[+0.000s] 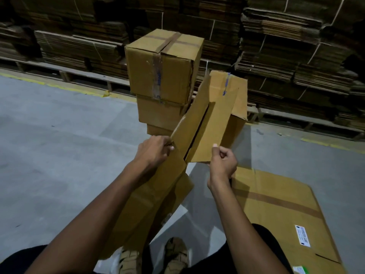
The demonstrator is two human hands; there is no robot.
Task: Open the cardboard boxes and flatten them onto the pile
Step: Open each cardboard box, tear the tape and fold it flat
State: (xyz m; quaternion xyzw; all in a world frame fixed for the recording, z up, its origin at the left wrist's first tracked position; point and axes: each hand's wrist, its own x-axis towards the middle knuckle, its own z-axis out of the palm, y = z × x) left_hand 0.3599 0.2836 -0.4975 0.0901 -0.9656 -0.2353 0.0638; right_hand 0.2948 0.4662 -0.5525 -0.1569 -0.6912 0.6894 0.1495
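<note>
Between my knees, above the floor, I hold the opened box [205, 123] up off the ground: my left hand [156, 150] grips one flap's edge, my right hand [222, 162] pinches the other's corner. I judge this spreads the flaps so it can collapse onto the flattened pile [280, 210] just right.

Head-worn view, forward and downward.

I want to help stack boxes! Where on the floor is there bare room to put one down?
The grey floor left of the left hand, between the yellow line and the person's arm, is bare. So is a smaller patch right of the stacked boxes, beyond the flattened pile. The middle is crowded: both hands grip the opened box, the right hand above the pile.
</note>
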